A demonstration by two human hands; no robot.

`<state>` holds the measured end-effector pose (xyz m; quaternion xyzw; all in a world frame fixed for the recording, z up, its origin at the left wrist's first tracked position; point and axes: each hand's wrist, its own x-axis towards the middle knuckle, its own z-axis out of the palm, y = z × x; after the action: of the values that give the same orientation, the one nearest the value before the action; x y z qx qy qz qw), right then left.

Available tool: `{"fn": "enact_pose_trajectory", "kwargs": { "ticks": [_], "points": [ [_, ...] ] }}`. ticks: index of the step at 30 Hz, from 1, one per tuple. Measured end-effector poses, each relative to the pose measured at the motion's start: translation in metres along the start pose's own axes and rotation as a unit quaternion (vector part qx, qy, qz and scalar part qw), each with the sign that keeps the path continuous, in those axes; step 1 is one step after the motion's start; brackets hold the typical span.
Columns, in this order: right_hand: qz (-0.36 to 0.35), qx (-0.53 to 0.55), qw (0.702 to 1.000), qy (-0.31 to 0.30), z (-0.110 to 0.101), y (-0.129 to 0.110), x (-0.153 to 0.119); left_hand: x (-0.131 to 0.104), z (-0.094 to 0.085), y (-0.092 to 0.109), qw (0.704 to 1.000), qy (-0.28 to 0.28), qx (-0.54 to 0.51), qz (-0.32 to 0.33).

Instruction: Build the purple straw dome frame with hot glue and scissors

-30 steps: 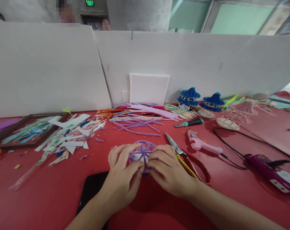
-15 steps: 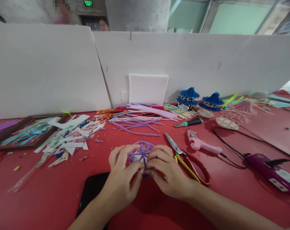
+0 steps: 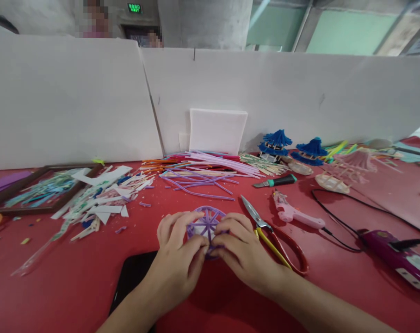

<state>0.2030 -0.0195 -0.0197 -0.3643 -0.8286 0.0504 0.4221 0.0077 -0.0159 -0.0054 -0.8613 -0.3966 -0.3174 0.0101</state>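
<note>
A round purple frame of pipe cleaners [image 3: 207, 219], with spokes meeting at its middle like a wheel, is held low over the red table. Around its left side curls my left hand [image 3: 180, 247], thumb at the near rim. My right hand [image 3: 239, 245] grips the right side, its fingertips meeting the left thumb at the near edge. Something white shows beneath the spokes; the fingers hide much of the rim. Scissors [image 3: 262, 223] with red and yellow handles lie just right of my right hand. A black phone-like slab [image 3: 132, 275] lies partly under my left forearm.
Purple pipe cleaners [image 3: 203, 185] lie beyond the hands. To the right are a utility knife [image 3: 277, 180], a pink glue gun [image 3: 295, 212] and a corded purple power strip [image 3: 397, 256]. Paper scraps [image 3: 108, 208] and a brown frame [image 3: 26, 212] lie left; blue-roofed models [image 3: 275, 141] stand behind.
The view has shifted slightly, so the background sits a little lower and to the right. Both hands keep their hold on the purple frame, with hardly any finger movement.
</note>
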Motion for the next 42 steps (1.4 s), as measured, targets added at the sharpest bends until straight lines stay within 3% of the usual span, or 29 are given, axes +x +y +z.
{"fn": "enact_pose_trajectory", "kwargs": {
  "ticks": [6,14,20,28,37,42],
  "points": [
    [-0.019,-0.005,1.0,-0.001,-0.003,-0.006,0.003,0.0,0.0,0.001,1.0,-0.01,-0.01,0.001],
    [0.089,0.062,0.994,-0.001,0.0,-0.013,0.004,-0.001,0.002,0.002,0.999,0.001,-0.033,0.006],
    [0.117,0.077,0.99,-0.01,0.0,-0.012,0.005,0.0,0.003,0.001,0.999,-0.003,-0.035,0.005],
    [0.034,0.01,0.999,-0.024,-0.007,0.002,0.002,0.001,0.0,-0.001,1.0,-0.016,0.003,0.004],
    [0.011,0.019,1.0,0.014,-0.004,-0.001,0.002,0.004,0.0,0.003,0.999,-0.016,-0.005,-0.03],
    [-0.017,0.0,1.0,-0.025,-0.011,0.005,0.002,0.003,0.001,0.002,0.999,-0.022,-0.015,-0.04]
  ]
}}
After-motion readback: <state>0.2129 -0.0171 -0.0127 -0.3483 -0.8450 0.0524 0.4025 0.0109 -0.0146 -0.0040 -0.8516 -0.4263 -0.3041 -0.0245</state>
